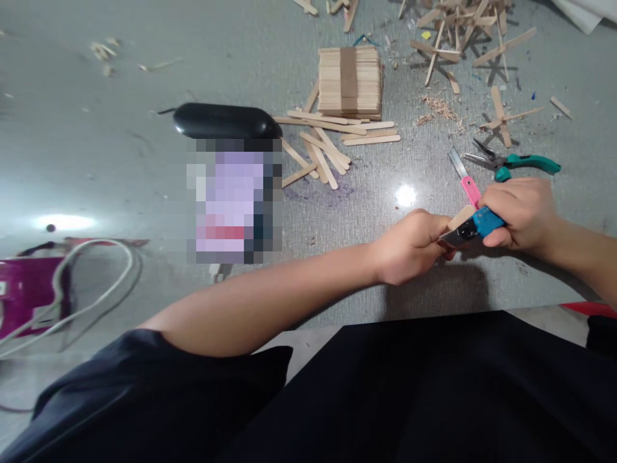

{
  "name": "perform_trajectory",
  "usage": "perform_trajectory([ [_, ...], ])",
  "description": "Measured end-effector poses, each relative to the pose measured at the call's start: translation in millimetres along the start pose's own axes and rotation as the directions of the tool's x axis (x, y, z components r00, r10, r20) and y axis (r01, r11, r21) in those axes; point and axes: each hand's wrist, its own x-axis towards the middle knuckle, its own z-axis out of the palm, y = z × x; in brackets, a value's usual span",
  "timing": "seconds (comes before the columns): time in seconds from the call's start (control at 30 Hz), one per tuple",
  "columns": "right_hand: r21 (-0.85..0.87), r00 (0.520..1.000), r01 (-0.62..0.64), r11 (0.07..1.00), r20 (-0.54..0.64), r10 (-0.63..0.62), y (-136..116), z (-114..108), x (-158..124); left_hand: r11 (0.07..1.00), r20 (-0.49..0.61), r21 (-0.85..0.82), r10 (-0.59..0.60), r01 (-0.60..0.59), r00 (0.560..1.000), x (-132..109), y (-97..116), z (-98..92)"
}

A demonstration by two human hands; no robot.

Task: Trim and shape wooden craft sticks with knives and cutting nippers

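My left hand (415, 247) is closed around a wooden craft stick (461, 218), whose rounded end points up and right. My right hand (518, 212) grips a blue-handled cutter (488, 222) with a black part and a flat metal blade. The blade lies along the stick, close to my left fingertips; whether it bites into the wood is hidden. Just beyond my right hand lies a pink craft knife (470, 188) with its blade out. Beside it rest needle-nose pliers (527, 162) with green handles.
A banded bundle of craft sticks (332, 83) stands at the back, loose sticks (328, 151) before it. Crossed-stick pieces (463, 26) and wood shavings (441, 108) lie back right. Left are a black case (226, 121), a blurred-out phone-like object (234, 199) and a white cable (128, 257).
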Motion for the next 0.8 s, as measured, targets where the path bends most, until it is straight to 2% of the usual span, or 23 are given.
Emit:
perform_trajectory([
  [0.17, 0.030, 1.000, 0.000, 1.000, -0.005, 0.001, 2, 4, -1, 0.993, 0.038, -0.110, 0.053, -0.049, 0.998, 3, -5, -2.3],
  [0.27, 0.036, 0.999, -0.004, 0.999, -0.049, 0.006, 3, 5, -1, 0.983, 0.052, -0.163, 0.100, -0.090, 0.994, 3, -12, -3.8],
  [0.33, 0.048, 0.998, -0.036, 0.998, -0.051, 0.039, 3, 4, -2, 0.973, 0.014, -0.214, 0.096, -0.091, 0.995, 2, -15, -2.7],
  [0.5, 0.097, 0.988, -0.154, 0.983, -0.003, 0.155, 2, 1, -2, 0.926, -0.204, -0.361, 0.041, -0.114, 0.978, 2, -19, 3.6],
  [0.57, 0.092, 0.989, -0.143, 0.985, -0.026, 0.146, 2, 0, -1, 0.910, -0.202, -0.400, 0.034, -0.114, 0.979, 2, -19, 4.7],
  [0.73, 0.113, 0.984, -0.174, 0.978, -0.019, 0.178, 2, 1, -1, 0.939, -0.211, -0.311, 0.081, -0.145, 0.974, 1, -20, 4.0],
  [0.8, 0.134, 0.982, -0.175, 0.975, -0.051, 0.184, 2, 3, 0, 0.945, -0.216, -0.290, 0.087, -0.149, 0.972, 1, -20, 3.6],
])
